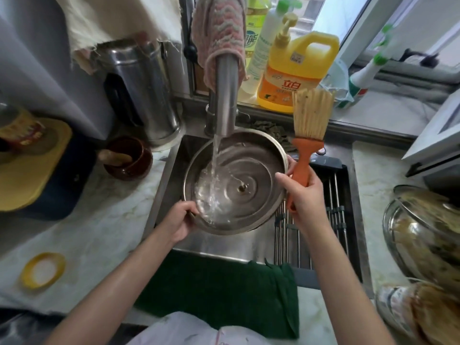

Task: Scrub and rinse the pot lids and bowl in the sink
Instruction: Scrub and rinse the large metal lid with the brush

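A steel pot lid [249, 170] (underside up) is held over the sink [219, 245] beneath the faucet [225, 95], and the water stream [214, 165] strikes its left half. The near-left rim is gripped by the left hand [179, 220]. The right rim is touched by the right hand [301, 195], which is wrapped round an orange-handled brush [308, 135], bristles upward.

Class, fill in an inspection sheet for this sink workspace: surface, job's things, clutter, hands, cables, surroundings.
Surface: pale countertop round a steel sink; tap running.
Job's things: upturned pot lid under the stream; brush, bristles up.
Clutter: detergent bottle, steel jug, brown bowl, green cloth over the sink's front edge.
Hands: left hand grips the lid's rim; right hand holds the brush handle, thumb on the rim.
Cables: dark cord-like thing on the sill, unclear.
Surroundings: window behind the sink.
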